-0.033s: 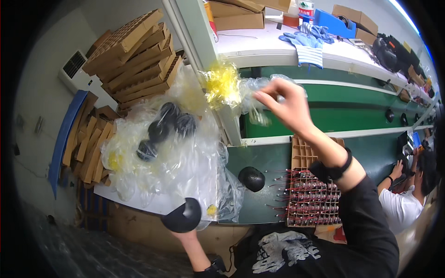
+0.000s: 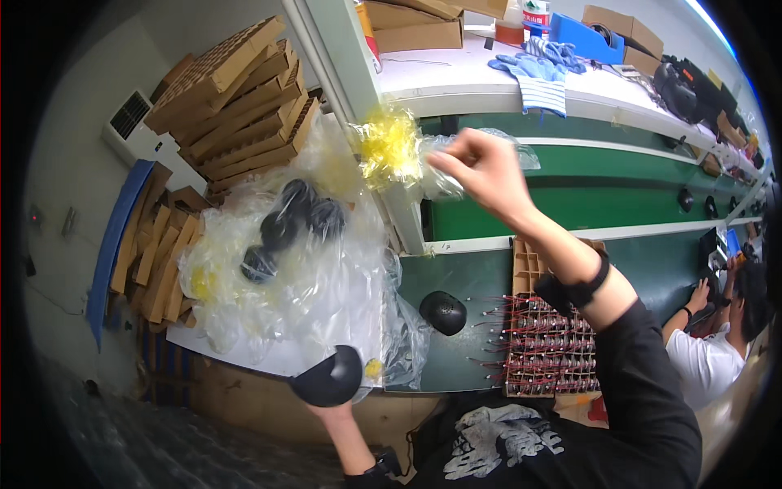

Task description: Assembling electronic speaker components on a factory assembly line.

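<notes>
My left hand (image 2: 330, 411) grips a black dome-shaped plastic shell (image 2: 327, 379) from below, near the front edge of the white table. My right hand (image 2: 493, 175) is raised beside a clump of yellow film (image 2: 389, 151) stuck to the upright post. Its thumb and fingers are pinched together, and whatever lies between them is too small to make out. Clear plastic film (image 2: 441, 175) shows just behind the fingertips. Another black shell (image 2: 444, 313) with small holes rests on the dark green bench. Several black shells (image 2: 285, 224) lie in clear plastic bags (image 2: 326, 301) to the left.
A cardboard divider tray (image 2: 550, 346) holds rows of small parts with red wires. Cardboard trays (image 2: 236, 98) are stacked at the far left. The green conveyor (image 2: 586, 175) runs behind the bench, under a white shelf (image 2: 456, 81). A co-worker (image 2: 709, 350) sits at the right.
My right hand has shifted slightly left, toward the yellow film. My left hand has moved a little right with the black shell.
</notes>
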Action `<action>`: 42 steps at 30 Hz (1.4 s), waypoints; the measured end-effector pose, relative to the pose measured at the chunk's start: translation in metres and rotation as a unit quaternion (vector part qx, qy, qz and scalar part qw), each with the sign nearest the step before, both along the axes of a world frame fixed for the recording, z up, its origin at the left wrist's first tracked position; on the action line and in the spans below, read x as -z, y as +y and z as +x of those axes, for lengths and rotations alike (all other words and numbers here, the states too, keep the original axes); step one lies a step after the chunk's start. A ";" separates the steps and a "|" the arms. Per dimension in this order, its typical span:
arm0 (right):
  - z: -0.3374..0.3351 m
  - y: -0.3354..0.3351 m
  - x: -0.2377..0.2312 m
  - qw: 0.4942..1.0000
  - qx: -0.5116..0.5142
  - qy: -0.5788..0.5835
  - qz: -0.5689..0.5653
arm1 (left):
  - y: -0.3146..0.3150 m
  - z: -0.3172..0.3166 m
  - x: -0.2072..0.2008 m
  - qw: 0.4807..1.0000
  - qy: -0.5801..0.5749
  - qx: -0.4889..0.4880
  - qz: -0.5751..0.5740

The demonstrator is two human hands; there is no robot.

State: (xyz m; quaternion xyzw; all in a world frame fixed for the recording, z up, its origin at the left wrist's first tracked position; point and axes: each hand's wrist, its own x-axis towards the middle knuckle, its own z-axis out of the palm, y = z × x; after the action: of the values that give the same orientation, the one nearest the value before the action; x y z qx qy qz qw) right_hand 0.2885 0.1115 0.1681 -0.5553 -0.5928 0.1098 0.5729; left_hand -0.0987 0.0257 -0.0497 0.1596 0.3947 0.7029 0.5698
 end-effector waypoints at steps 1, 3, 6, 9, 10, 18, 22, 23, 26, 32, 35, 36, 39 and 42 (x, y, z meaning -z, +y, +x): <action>-0.002 0.020 0.005 0.999 0.013 -0.043 -0.007 | 0.004 0.010 0.012 0.981 0.191 0.007 0.015; 0.004 0.045 0.018 0.968 0.065 -0.200 -0.137 | 0.004 0.054 -0.008 0.993 0.104 0.033 -0.042; 0.004 0.061 0.029 0.916 0.123 -0.352 -0.146 | -0.004 0.062 -0.008 0.936 -0.249 0.239 0.067; 0.012 0.054 0.033 0.923 0.091 -0.330 -0.178 | -0.004 0.105 -0.038 0.962 -0.194 0.161 -0.103; 0.011 0.050 0.034 0.923 0.089 -0.329 -0.180 | -0.004 0.107 -0.038 0.954 -0.210 0.190 -0.094; 0.008 -0.056 0.108 0.967 -0.156 -0.169 -0.108 | 0.013 0.154 -0.025 0.939 -0.247 0.229 -0.065; 0.002 -0.118 0.114 0.931 -0.205 -0.281 -0.107 | 0.011 0.203 -0.018 0.926 -0.234 0.267 -0.126; 0.005 -0.121 0.123 0.929 -0.192 -0.297 -0.105 | 0.007 0.217 -0.019 0.918 -0.231 0.279 -0.160; 0.033 -0.127 0.161 0.948 -0.160 -0.189 -0.198 | 0.000 0.249 -0.008 0.900 -0.237 0.320 -0.177; 0.180 -0.103 0.229 0.966 0.049 0.013 -0.255 | 0.029 0.244 0.028 0.884 0.222 0.401 -0.088; 0.282 -0.072 0.263 0.921 0.214 0.238 -0.222 | 0.051 0.215 0.042 0.594 0.657 0.448 0.124; 0.330 -0.069 0.287 0.908 0.280 0.226 -0.214 | 0.052 0.222 0.043 0.587 0.658 0.455 0.125; 0.403 -0.056 0.317 0.845 0.420 0.265 -0.200 | 0.059 0.233 0.048 0.411 0.758 0.474 0.176; 0.429 -0.057 0.338 0.804 0.495 0.218 -0.247 | 0.068 0.249 0.056 0.150 0.824 0.476 0.270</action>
State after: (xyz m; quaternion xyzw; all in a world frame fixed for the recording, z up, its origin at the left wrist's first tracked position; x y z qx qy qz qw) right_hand 0.7177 0.0546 -0.1700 -0.8572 -0.0496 0.0722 0.5074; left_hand 0.1503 0.0933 -0.1059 0.9444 0.2631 -0.1906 0.0514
